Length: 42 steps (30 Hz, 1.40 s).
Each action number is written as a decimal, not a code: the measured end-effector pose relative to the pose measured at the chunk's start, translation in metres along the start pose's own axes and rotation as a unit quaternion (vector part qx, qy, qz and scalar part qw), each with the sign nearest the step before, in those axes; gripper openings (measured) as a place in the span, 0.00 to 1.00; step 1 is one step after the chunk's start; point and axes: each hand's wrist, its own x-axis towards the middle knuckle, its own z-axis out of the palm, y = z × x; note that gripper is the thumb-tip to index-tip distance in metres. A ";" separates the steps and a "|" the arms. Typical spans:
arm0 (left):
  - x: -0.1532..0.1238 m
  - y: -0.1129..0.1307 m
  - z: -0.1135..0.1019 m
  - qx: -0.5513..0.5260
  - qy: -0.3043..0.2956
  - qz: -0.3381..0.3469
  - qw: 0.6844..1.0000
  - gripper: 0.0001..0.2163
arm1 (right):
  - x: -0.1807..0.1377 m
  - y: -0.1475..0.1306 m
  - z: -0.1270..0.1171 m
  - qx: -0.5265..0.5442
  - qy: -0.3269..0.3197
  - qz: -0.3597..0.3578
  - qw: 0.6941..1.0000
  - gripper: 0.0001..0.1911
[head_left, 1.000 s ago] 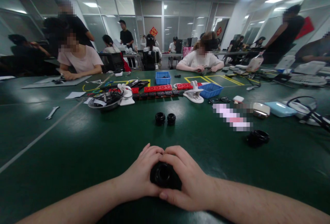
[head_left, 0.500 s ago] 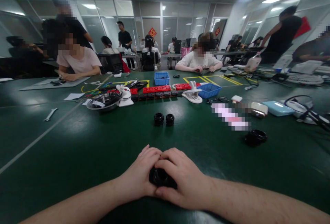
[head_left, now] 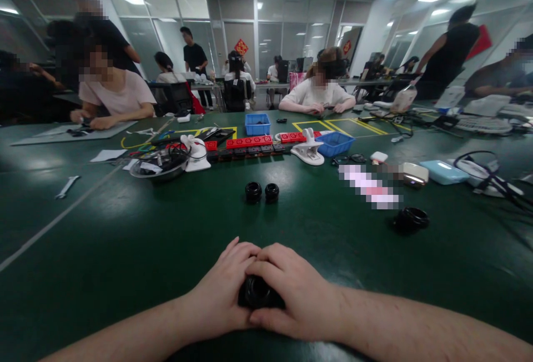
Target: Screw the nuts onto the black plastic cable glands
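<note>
Both hands are curled around black, glossy ring-shaped parts on the green table close to me. My left hand presses against their left side, fingers reaching to the far side. My right hand arches over from the right, its thumb along the near side, and the two hands touch at the fingertips. A round hole shows in one part; how many lie under my hands is hidden. Farther off stand two similar black rings side by side. Another black ring cluster rests to the right.
A red and black strip, blue bins and a white clip stand line the back. To the left are a wrench and a bowl of cables. A light-blue case lies right. People sit across the table.
The whole view has shifted slightly with my head. My hands keep nearly the same hold on the black parts, with a little more of the ring showing between them.
</note>
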 end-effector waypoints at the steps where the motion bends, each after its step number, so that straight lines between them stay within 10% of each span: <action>1: 0.000 0.001 -0.001 -0.002 -0.003 -0.001 1.000 0.26 | 0.000 0.000 0.000 0.000 0.002 -0.002 1.000 0.26; 42: -0.002 0.000 -0.001 0.003 -0.008 -0.004 1.000 0.27 | 0.003 0.001 -0.009 -0.006 -0.040 -0.007 0.999 0.23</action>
